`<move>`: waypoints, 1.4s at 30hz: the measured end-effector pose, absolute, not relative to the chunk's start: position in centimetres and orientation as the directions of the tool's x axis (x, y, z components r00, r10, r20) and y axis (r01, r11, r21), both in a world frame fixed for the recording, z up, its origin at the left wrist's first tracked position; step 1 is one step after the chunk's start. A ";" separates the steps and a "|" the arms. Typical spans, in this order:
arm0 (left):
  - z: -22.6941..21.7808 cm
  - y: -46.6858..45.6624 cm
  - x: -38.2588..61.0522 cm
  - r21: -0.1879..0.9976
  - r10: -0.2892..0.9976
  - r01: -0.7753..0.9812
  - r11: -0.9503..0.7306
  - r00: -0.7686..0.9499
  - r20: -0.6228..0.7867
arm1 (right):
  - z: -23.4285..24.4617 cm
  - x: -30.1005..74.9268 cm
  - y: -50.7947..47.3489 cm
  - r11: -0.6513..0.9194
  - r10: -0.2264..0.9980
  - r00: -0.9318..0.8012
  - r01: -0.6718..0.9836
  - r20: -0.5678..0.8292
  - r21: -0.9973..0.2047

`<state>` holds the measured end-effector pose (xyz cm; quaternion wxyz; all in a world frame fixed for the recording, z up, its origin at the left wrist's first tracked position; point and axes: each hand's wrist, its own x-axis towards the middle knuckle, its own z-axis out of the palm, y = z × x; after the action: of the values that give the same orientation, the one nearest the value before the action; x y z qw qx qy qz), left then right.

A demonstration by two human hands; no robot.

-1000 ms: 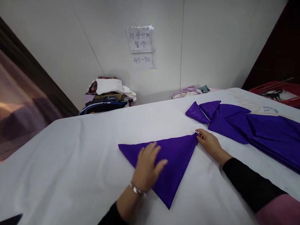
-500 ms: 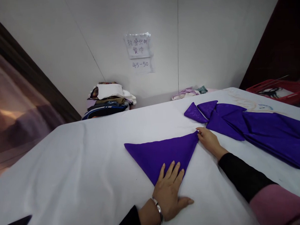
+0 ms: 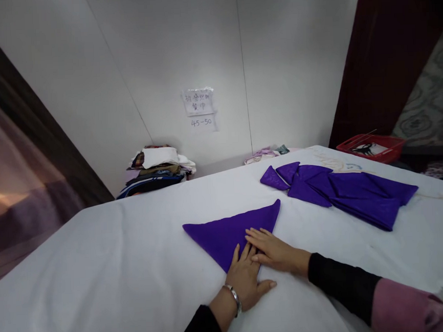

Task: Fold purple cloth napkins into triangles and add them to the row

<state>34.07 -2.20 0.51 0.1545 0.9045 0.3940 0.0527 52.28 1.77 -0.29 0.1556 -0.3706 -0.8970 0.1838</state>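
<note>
A purple napkin (image 3: 224, 234), folded into a triangle, lies on the white-covered table (image 3: 108, 269) with its long edge facing the wall. Over its near corner my left hand (image 3: 244, 277) rests flat with fingers spread, a silver bracelet on the wrist. My right hand (image 3: 272, 249) lies across the napkin's right part, fingers stretched out and partly over the left fingertips. The near point of the triangle is hidden under the hands. Further right sit several folded purple napkins (image 3: 310, 184), some in small triangles, and a larger folded purple cloth (image 3: 369, 194).
A pile of folded clothes (image 3: 155, 169) stands behind the table's far edge, with more cloth (image 3: 261, 155) to its right. At the far right is a red basket (image 3: 390, 153) with dark items inside. A handwritten paper sign (image 3: 200, 108) hangs on the wall.
My right hand has let go of the triangle's right corner and moved left and nearer, onto the napkin beside my left hand. The camera view has tilted up and turned right.
</note>
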 end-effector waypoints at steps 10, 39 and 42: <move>0.3 -2.1 34.0 0.299 0.737 0.713 -0.635 0.675 -0.044 | 0.0 57.7 6.4 0.408 0.904 -0.427 0.860 0.005 -0.305; 0.9 -1.3 31.1 0.532 0.816 0.667 -0.522 0.572 0.085 | -2.4 54.0 -1.6 0.649 0.740 -0.661 0.657 0.122 -0.383; 1.3 0.3 27.0 0.374 0.897 0.824 -0.425 0.438 0.053 | -1.7 53.7 -1.8 0.675 0.714 -0.696 0.652 0.079 -0.345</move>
<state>26.96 0.25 1.26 0.1481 0.8350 0.5155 0.1232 53.69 -1.82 -1.67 0.1043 -0.3757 -0.9091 0.1467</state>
